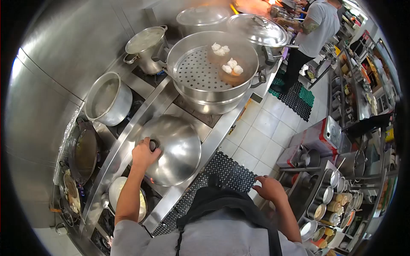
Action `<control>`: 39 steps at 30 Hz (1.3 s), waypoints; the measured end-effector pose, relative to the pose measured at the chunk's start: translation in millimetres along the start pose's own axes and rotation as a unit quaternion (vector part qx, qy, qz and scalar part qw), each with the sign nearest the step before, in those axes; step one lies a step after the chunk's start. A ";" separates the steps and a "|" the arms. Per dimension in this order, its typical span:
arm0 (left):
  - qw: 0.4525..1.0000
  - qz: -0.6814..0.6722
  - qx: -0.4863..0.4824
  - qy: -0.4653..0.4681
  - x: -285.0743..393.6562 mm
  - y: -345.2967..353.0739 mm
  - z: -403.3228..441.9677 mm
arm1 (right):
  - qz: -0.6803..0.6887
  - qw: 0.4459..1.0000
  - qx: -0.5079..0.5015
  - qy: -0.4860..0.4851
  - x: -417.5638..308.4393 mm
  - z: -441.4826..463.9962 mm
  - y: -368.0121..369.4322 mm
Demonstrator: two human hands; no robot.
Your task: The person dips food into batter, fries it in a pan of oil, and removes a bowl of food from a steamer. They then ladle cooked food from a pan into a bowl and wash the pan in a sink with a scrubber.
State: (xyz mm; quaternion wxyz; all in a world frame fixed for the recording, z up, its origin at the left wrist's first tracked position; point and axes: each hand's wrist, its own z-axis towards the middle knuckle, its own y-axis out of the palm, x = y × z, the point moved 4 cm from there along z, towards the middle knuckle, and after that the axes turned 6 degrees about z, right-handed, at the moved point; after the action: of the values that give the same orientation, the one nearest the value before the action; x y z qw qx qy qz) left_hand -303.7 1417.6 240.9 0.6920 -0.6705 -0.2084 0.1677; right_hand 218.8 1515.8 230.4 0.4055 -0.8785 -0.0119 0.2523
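My left hand (146, 154) is closed around the dark knob of a large domed steel lid (177, 149), which lies on or just above the stove top in front of me; I cannot tell which. My right hand (270, 188) hangs in the air by my side, fingers loosely apart and holding nothing. Beyond the lid stands an uncovered steamer (192, 74) with a perforated floor. Two small baskets in it hold white dumplings (232, 66), and faint steam blurs them.
An open aluminium pot (107, 100) and a dark wok (85, 153) stand left. Behind are a steaming pot (146, 45) and a lidded pot (258, 30). A co-worker (314, 30) stands near flames. Shelves with sauce pots (326, 194) line the right, and a black mat (224, 170) covers tiles.
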 end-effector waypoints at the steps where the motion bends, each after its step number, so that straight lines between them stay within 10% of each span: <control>1: 1.000 -0.008 0.003 -0.004 1.3 0.3 -1.2 | -0.006 1.000 -0.011 -0.002 2.4 8.1 -1.0; 13: 0.987 -0.058 0.105 -0.112 78.3 -162.2 -64.4 | -0.054 0.981 -0.187 -0.028 149.1 152.0 37.3; 20: 0.977 -0.063 0.140 -0.148 153.3 -301.4 -24.4 | 0.123 0.991 -0.057 -0.019 297.0 237.4 84.7; 25: 0.983 -0.033 0.151 -0.102 225.4 -372.8 58.5 | 0.379 0.892 -0.094 0.229 387.9 233.8 131.0; 39: 0.989 0.061 0.138 -0.008 319.0 -299.3 298.3 | 0.579 0.731 -0.092 0.349 426.8 170.2 146.5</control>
State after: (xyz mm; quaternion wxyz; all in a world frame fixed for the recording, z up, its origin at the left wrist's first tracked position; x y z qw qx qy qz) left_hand -197.7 1823.5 564.0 0.7646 -0.5790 -0.1473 0.2420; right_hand 487.1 1634.1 -152.5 0.0737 -0.7742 0.6187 0.1113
